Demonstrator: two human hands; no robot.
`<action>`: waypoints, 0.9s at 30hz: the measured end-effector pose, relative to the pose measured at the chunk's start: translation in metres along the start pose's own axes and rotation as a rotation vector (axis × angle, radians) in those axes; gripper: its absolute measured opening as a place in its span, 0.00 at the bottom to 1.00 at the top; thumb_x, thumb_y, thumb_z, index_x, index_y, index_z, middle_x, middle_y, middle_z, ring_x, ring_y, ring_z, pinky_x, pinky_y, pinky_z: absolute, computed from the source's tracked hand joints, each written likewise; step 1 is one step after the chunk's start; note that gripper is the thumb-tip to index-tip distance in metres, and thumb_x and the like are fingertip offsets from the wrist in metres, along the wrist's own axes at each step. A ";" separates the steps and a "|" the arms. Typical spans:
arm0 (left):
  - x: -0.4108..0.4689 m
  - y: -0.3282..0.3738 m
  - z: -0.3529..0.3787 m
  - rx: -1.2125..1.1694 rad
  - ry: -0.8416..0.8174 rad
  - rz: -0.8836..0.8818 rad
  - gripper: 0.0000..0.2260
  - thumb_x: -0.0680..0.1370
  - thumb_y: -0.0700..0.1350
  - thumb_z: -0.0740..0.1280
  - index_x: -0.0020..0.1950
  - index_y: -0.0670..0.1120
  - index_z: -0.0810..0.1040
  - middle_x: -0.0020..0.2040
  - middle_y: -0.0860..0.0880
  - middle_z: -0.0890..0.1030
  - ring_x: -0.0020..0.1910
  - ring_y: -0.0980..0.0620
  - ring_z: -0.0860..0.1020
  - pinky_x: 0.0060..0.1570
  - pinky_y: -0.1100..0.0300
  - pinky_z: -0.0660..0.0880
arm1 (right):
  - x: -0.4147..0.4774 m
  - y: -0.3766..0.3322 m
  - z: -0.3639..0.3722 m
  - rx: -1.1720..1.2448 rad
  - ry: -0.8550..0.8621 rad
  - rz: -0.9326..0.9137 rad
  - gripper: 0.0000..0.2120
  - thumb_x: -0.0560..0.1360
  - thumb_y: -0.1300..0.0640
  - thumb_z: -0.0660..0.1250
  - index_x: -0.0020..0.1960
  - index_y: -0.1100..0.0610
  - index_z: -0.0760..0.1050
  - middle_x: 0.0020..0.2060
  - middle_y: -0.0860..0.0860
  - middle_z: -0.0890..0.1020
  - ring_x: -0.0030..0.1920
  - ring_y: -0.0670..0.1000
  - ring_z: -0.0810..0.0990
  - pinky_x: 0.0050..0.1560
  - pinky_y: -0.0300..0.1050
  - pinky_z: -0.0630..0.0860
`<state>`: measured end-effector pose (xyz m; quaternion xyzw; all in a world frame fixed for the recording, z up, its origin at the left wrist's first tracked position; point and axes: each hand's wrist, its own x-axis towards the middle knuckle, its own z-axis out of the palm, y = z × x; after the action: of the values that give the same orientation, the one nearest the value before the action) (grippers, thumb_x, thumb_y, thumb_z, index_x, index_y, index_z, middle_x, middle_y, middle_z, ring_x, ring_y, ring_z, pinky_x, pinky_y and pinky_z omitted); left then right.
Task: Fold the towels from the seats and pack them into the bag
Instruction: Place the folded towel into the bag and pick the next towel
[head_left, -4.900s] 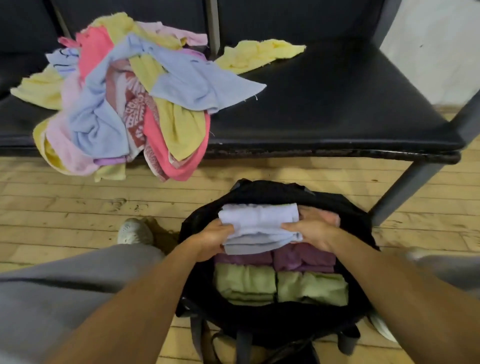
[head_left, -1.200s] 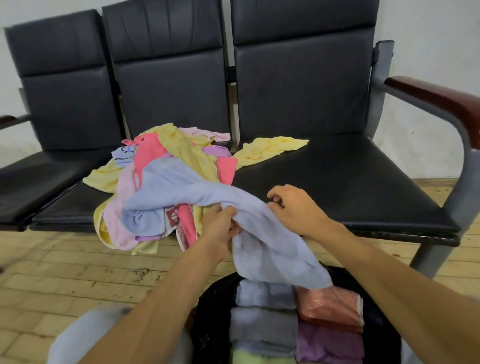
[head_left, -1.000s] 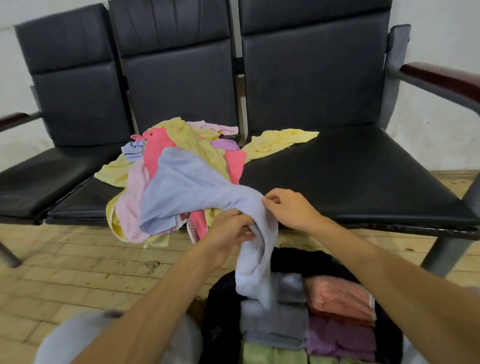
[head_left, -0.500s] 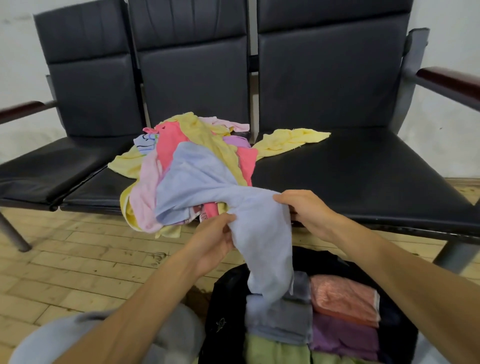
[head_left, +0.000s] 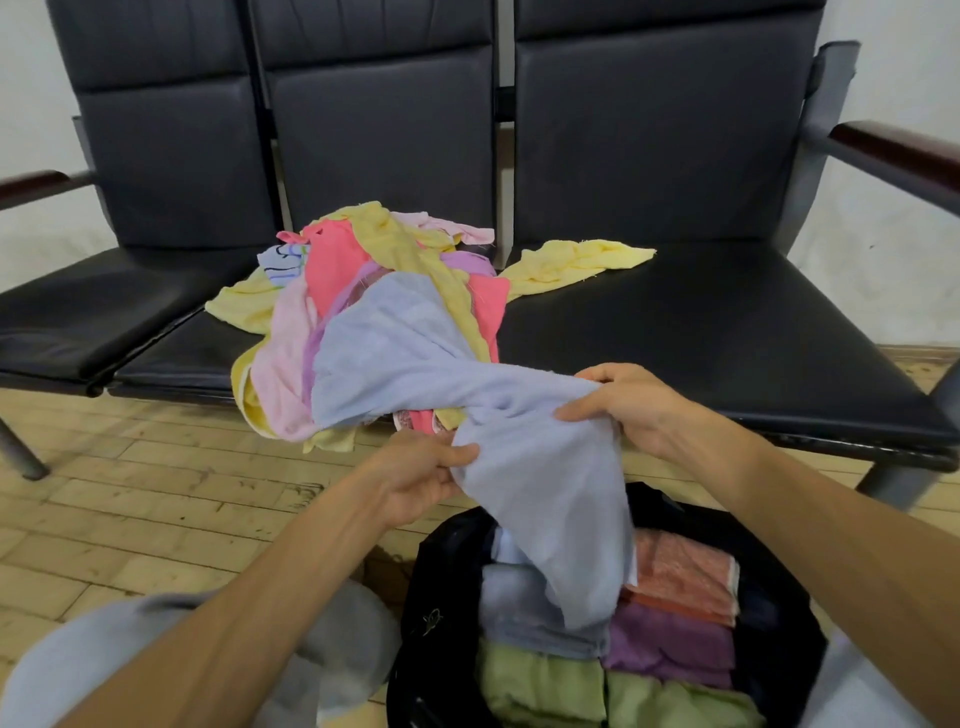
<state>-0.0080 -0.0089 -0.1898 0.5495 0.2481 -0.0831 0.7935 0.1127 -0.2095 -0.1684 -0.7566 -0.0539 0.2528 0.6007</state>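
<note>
A pale blue towel stretches from the pile of coloured towels on the middle seat down towards the open black bag on the floor. My left hand pinches its lower edge. My right hand grips its upper edge, a little above the seat's front edge. The free end hangs over the bag. Inside the bag lie folded towels: pale blue, orange-pink, purple and green.
A row of three black padded seats with wooden armrests stands against a white wall. One yellow towel spills onto the right seat. The floor is light wood. My grey-clad knees flank the bag.
Since the folded pale blue towel went into the bag, both hands took a new pale blue towel from the pile. Over the last second they pulled it off the heap and apart.
</note>
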 end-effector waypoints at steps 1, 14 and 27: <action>0.000 0.000 -0.003 0.024 -0.001 -0.008 0.12 0.76 0.30 0.66 0.59 0.36 0.78 0.55 0.42 0.83 0.51 0.46 0.82 0.40 0.56 0.81 | -0.001 -0.002 -0.003 -0.002 0.006 -0.004 0.16 0.63 0.69 0.78 0.50 0.61 0.82 0.46 0.56 0.85 0.49 0.57 0.83 0.47 0.48 0.80; 0.000 0.008 -0.010 0.080 -0.016 0.153 0.11 0.79 0.46 0.64 0.58 0.45 0.80 0.47 0.49 0.83 0.44 0.51 0.80 0.41 0.59 0.74 | -0.022 -0.005 -0.041 -0.120 0.007 -0.101 0.06 0.75 0.57 0.71 0.39 0.55 0.81 0.45 0.52 0.82 0.51 0.53 0.79 0.53 0.50 0.75; -0.019 0.031 0.049 0.244 0.178 0.491 0.12 0.73 0.49 0.70 0.38 0.45 0.69 0.38 0.45 0.67 0.37 0.47 0.64 0.36 0.55 0.62 | -0.065 0.000 -0.055 -0.854 0.135 -0.642 0.10 0.75 0.59 0.69 0.56 0.55 0.79 0.47 0.48 0.82 0.47 0.48 0.80 0.47 0.44 0.77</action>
<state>0.0026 -0.0445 -0.1411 0.6898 0.1646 0.1309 0.6928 0.0813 -0.2824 -0.1394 -0.8936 -0.3417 -0.0373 0.2886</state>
